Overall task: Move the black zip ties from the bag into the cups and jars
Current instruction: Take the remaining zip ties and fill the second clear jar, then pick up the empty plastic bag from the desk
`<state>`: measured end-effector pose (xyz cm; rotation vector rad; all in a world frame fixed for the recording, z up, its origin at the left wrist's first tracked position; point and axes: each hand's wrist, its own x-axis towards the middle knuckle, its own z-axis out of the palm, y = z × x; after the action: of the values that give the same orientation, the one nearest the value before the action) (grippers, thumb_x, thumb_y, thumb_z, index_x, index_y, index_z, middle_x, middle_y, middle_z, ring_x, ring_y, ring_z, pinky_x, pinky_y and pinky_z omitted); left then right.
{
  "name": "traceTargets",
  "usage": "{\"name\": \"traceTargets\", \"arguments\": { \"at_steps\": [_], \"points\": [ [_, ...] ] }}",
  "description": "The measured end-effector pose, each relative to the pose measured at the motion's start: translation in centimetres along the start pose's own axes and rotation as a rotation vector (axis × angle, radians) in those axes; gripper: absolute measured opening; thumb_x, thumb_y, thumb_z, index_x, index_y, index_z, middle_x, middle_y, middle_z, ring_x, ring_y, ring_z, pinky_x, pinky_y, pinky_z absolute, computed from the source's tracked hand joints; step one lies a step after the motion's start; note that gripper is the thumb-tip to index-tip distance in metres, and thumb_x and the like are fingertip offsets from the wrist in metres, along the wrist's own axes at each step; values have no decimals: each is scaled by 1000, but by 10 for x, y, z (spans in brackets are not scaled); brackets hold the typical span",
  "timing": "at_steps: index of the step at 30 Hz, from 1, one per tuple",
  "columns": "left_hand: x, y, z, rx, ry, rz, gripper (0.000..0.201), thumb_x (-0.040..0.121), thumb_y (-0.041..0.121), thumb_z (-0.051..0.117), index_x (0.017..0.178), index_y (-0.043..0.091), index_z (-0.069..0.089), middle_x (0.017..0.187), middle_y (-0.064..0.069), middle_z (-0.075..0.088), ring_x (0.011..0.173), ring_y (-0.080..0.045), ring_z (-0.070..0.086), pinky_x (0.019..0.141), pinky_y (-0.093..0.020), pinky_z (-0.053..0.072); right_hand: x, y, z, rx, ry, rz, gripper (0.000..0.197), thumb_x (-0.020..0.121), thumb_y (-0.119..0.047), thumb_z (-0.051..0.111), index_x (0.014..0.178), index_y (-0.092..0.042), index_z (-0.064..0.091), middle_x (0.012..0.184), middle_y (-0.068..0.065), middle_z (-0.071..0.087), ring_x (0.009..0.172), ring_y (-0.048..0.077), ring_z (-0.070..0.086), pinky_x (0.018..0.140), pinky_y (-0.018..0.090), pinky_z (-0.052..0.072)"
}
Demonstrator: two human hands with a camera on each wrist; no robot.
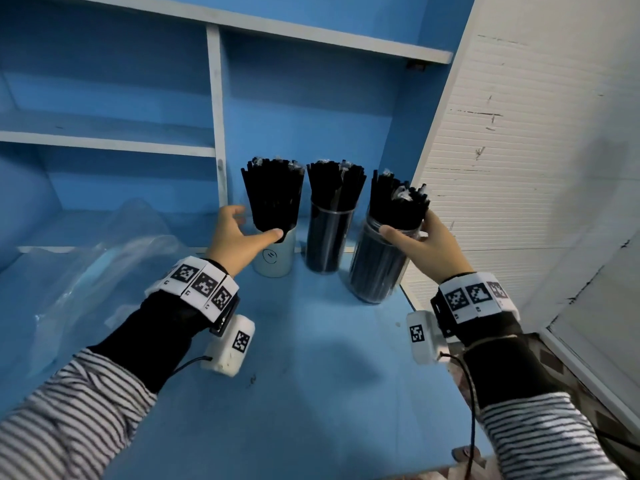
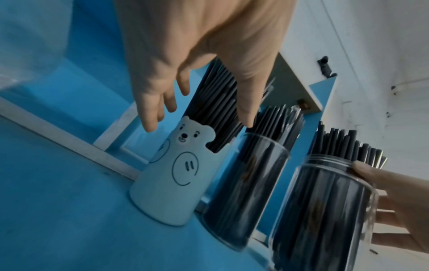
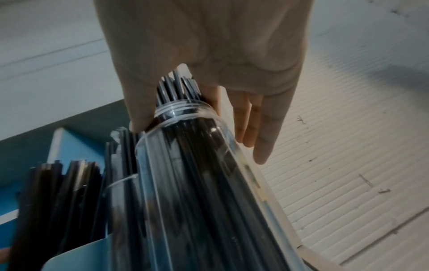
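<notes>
Head view: zip ties (image 1: 273,195) stand upright (fanned).

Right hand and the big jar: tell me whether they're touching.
Touching. The right wrist view shows the right hand with its thumb pressed on the big jar at its threaded neck; the head view shows the hand around the jar's top.
</notes>
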<state>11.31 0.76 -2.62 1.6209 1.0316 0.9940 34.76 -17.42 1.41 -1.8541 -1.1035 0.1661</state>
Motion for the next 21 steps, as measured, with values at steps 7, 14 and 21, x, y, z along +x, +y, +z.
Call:
{"name": "traceTargets", "arguments": {
  "at_steps": [7, 14, 21],
  "points": [
    [31, -12, 14, 80, -81, -32, 99, 57, 34, 91, 140, 16, 40, 139, 0, 50, 128, -18, 47, 110, -41, 37, 47, 16, 11, 32, 49, 84, 71, 76, -51, 74, 135, -23, 48, 129, -4, 60, 120, 17, 55, 100, 46, 48],
    [40, -23, 23, 134, -33, -36, 77, 65, 27, 88, 129, 15, 46, 116, 6, 53, 109, -16, 53, 99, -36, 43, 62, 16, 26, 62, 104, 71, 67, 81, -45, 72, 138, -21, 46, 131, -6, 58, 113, 7, 50, 97, 26, 38],
    [34, -15, 29, 172, -44, -16, 72, 69, 28, 85, 128, 17, 46, 110, 8, 52, 100, -12, 50, 85, -27, 38, 64, 25, 28, 148, 62, 74, 68, 77, -51, 73, 134, -24, 48, 120, -9, 65, 105, 2, 62, 100, 37, 50]
  ]
}}
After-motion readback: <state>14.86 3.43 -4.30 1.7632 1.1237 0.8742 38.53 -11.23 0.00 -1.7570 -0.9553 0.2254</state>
